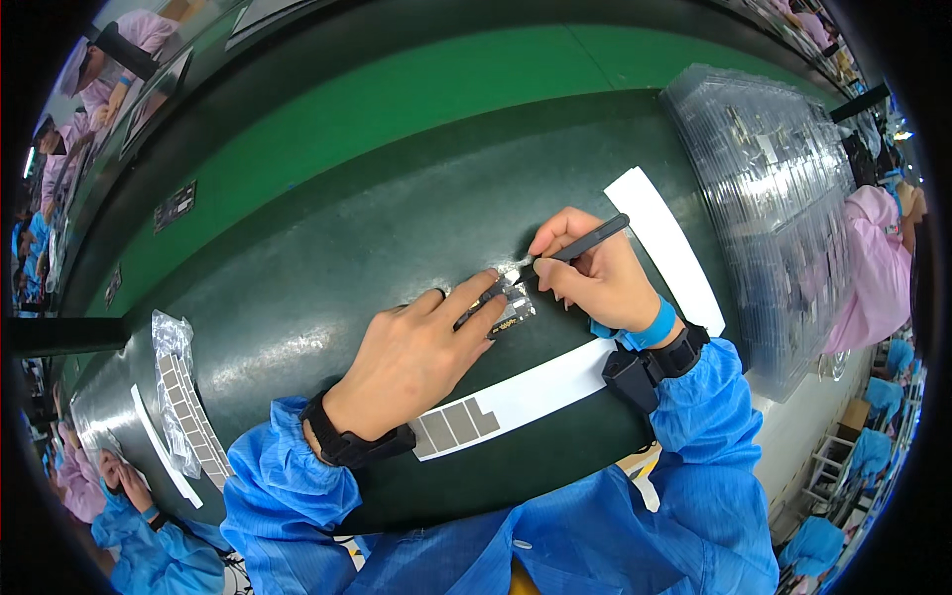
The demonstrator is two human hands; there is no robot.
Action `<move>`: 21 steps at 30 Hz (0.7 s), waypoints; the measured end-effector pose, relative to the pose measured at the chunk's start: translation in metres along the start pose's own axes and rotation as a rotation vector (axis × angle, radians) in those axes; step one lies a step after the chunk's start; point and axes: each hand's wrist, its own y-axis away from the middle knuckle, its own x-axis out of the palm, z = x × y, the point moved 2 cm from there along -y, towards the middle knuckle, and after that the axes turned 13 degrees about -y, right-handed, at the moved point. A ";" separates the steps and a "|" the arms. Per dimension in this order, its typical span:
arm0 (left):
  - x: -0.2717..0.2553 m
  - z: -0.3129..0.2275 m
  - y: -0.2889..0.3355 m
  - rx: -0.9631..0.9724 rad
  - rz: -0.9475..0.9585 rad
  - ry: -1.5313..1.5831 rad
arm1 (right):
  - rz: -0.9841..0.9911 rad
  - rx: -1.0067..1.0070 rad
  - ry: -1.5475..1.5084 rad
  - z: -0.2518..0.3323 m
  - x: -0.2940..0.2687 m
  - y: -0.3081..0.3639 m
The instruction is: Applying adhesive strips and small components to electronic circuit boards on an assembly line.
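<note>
My left hand (412, 352) is laid over a small dark circuit board (513, 315), its fingertips pressing the board against the table and hiding part of it. There is a dark ring on one of its fingers. In my right hand (607, 278) a black pen-shaped tool (593, 238) is pinched between thumb and fingers, its tip down at the board's upper edge. A small whitish, shiny patch shows on the board by that tip; I cannot tell what it is. Below my hands lies a white strip (540, 390) with several grey-brown stickers (458, 423) at its left end.
Another white strip (666, 243) lies right of my right hand. Stacked clear plastic trays (759, 188) stand at the table's right. At left are a sheet of grey stickers (188, 412) and clear plastic wrap (171, 342). A green belt (397, 124) carrying a board (176, 206) runs beyond. Co-workers sit nearby.
</note>
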 end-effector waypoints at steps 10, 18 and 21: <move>0.001 -0.005 0.002 -0.032 -0.005 -0.059 | -0.174 -0.072 -0.006 0.001 -0.003 0.005; -0.022 -0.010 0.026 0.016 -0.046 -0.111 | 0.069 -0.042 0.009 -0.003 0.039 0.069; -0.031 -0.012 0.055 0.147 0.052 -0.016 | 0.153 -0.092 0.135 -0.017 0.045 0.081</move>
